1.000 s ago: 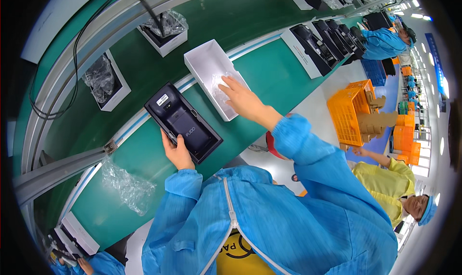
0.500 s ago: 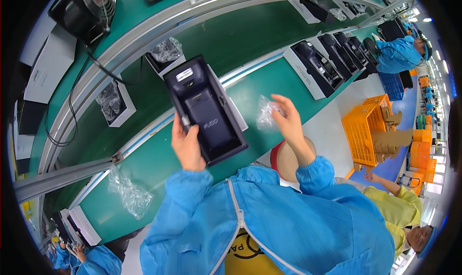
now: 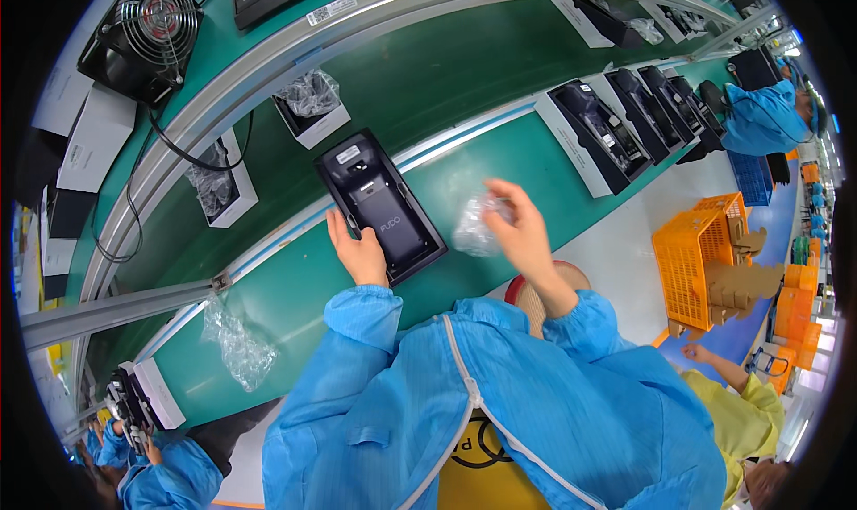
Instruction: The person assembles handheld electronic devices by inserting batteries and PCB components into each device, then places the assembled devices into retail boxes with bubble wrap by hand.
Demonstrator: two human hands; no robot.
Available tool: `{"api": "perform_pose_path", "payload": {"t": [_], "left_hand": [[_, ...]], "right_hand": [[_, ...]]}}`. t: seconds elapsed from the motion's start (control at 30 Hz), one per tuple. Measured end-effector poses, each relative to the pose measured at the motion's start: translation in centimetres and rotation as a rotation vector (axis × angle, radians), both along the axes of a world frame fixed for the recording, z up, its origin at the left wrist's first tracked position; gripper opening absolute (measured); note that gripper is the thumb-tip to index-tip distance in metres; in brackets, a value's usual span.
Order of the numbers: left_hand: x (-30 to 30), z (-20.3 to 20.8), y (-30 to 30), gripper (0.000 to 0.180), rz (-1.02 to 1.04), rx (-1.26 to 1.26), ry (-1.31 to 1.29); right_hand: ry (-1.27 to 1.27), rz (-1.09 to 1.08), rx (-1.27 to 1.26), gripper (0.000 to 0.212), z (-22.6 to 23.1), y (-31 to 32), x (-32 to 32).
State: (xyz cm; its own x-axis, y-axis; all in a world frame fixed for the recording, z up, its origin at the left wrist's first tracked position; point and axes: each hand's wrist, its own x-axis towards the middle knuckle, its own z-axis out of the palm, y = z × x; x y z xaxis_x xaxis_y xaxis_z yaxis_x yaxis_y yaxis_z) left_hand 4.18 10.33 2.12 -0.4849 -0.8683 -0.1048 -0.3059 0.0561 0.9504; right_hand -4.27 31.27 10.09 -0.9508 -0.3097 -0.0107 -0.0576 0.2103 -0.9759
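My left hand [image 3: 361, 257] grips the near left side of a black open box [image 3: 420, 269], its thumb over the edge. Inside lies a black device [image 3: 388, 220] with a small white label near its far end. The box sits tilted over the green bench by the white strip. To the right of it, my right hand [image 3: 520, 229] pinches a crumpled clear plastic bag [image 3: 478, 227] between thumb and fingers. The bag hangs above the bench, apart from the box, and is slightly blurred.
Another clear bag [image 3: 239, 345] lies on the bench at left. White boxes holding bagged items [image 3: 308, 104] stand on the dark green belt. Several boxed black devices [image 3: 596, 135] line the right. A metal rail [image 3: 295, 57] crosses beyond; orange crates [image 3: 683, 265] and co-workers are around.
The black box has gone lower toward the bench and away from me. My right hand has brought the plastic bag a little to the left, nearer the box. The view has shifted slightly.
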Motion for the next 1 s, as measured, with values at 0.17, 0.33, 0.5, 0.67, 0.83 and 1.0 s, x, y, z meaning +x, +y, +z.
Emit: {"api": "perform_pose_path", "payload": {"t": [0.17,0.33,0.5,0.67,0.83,1.0], "left_hand": [[1.3,-3.4,-1.3,0.062,-0.029,-0.073,0.041],[2.5,-2.2,-1.3,0.060,-0.091,0.509,0.405],[5.2,-1.7,-1.3,0.069,-0.088,0.600,0.239],[4.4,-4.8,0.0,0.070,-0.180,0.336,0.114],[0.3,-5.0,2.0,0.059,-0.122,0.316,0.235],[-9.2,-5.1,2.2,0.060,-0.204,0.319,0.270]], "right_hand": [[0.158,0.338,0.033,0.041,-1.8,-10.5,0.2],[0.858,0.614,0.784,0.058,-5.3,-10.9,1.7],[0.652,0.704,0.653,0.064,-4.6,-8.7,3.0],[0.459,0.592,0.485,0.061,-6.2,-8.9,4.5],[0.007,-0.017,0.223,0.059,-6.4,-0.8,4.2],[-0.144,-0.202,0.202,0.058,-5.8,4.8,8.4]]}}
